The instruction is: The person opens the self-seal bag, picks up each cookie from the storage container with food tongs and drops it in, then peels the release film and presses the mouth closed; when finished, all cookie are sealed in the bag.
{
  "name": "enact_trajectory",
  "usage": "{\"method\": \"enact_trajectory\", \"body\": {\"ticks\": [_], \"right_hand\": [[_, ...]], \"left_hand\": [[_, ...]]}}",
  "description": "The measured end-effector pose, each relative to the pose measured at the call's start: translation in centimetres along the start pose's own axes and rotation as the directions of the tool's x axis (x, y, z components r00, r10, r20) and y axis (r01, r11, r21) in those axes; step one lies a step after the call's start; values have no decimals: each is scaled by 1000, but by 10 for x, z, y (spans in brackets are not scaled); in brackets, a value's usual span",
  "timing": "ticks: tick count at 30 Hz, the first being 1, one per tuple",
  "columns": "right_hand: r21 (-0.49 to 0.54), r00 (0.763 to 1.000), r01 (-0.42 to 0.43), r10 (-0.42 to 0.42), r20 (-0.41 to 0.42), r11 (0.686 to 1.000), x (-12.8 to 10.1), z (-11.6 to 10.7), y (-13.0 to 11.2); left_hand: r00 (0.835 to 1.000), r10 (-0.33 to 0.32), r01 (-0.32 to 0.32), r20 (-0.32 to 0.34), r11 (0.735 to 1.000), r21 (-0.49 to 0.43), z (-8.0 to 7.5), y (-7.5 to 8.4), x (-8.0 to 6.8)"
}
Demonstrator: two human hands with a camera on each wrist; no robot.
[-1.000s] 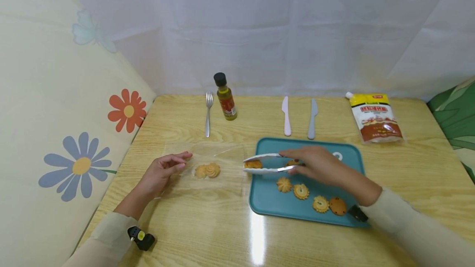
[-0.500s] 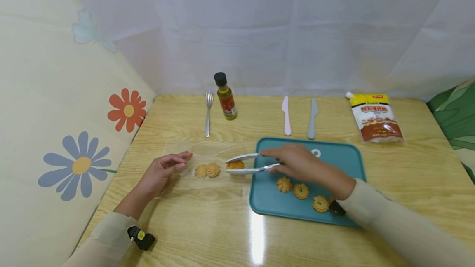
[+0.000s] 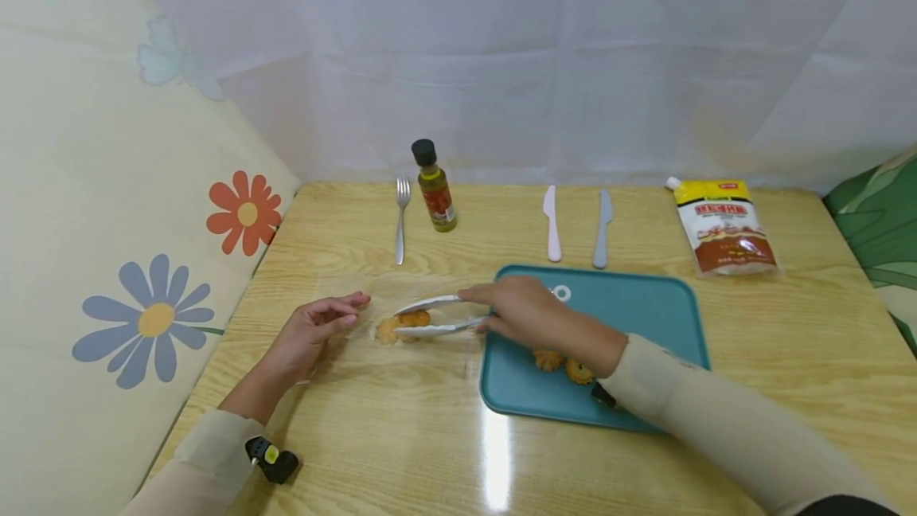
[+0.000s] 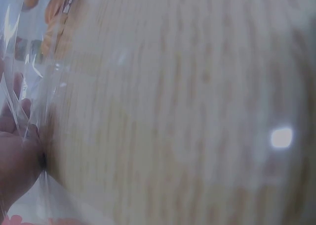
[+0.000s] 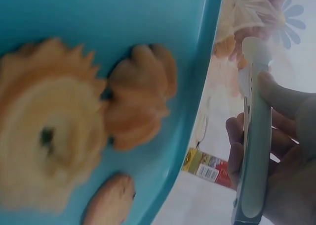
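My left hand (image 3: 315, 334) holds a clear plastic bag (image 3: 444, 357) on the table, fingers bent at its left end; creased film covers much of the left wrist view. Pale swirled cookies (image 3: 387, 331) lie in the bag, partly hidden by the tongs. My right hand (image 3: 526, 310) grips white-tipped tongs (image 3: 437, 330), thumb along one arm in the right wrist view. Between the tong tips is a browner cookie (image 3: 414, 317), overlapping the pale ones. Beneath my right forearm, the teal tray (image 3: 645, 301) bears several cookies, including a flower-shaped one (image 3: 548, 360) and a ridged-edge one (image 5: 49, 131).
Behind the bag are a fork (image 3: 400, 221) and a small black-capped bottle (image 3: 435, 193). A pink knife (image 3: 552, 225) and a grey-blue knife (image 3: 602, 229) lie behind the tray. At back right lies a spouted pouch (image 3: 725, 228). A flowered cloth (image 3: 64, 205) borders the left side.
My right hand has moved left with the tongs, carrying the brown cookie from the tray's left edge to the pale cookies in the bag. The left hand stays in place.
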State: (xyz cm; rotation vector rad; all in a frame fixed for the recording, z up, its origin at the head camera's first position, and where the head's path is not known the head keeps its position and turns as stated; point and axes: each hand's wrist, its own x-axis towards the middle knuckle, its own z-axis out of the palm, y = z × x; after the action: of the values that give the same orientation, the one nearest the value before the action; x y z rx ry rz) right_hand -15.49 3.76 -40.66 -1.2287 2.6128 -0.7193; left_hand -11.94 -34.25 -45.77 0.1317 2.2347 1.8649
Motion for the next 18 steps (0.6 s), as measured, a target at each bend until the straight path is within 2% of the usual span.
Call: {"method": "enact_trajectory", "body": {"ticks": [7,18], "right_hand": [[12,1000,0,0,20,1000,13,10,-6],[22,999,-16,15,37,1000,14,13,-6]], "left_hand": [[1000,-10,10,-5,1000,11,0,-1,0],[999,-26,27,-20,998,48,1,1,0]]}}
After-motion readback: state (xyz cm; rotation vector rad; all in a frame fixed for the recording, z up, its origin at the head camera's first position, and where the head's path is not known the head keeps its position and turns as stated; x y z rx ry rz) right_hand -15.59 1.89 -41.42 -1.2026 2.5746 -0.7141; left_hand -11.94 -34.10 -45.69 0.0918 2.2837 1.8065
